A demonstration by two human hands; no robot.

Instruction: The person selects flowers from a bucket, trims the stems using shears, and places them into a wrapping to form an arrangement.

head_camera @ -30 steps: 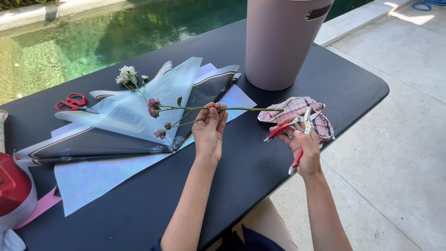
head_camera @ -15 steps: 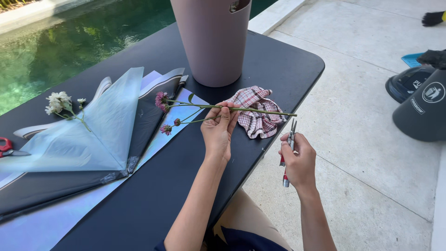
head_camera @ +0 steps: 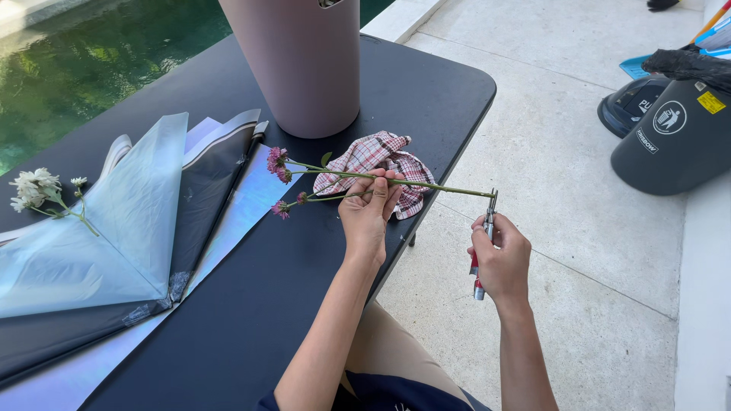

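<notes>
Hands (head_camera: pixel 369 213) level, shears (head_camera: pixel 487 224) at stem (head_camera: pixel 426 185)

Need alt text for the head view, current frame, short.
A person's left hand holds a pink-flowered stem level over the edge of a black table, while the right hand sets red-handled snips at the stem's cut end. On the table lie a plaid cloth, a pink bucket and wrapping paper bearing white flowers.

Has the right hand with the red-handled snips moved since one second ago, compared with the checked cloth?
Yes. The right hand with the red-handled snips moved off the checked cloth, out past the black table edge to the stem tip.
</notes>
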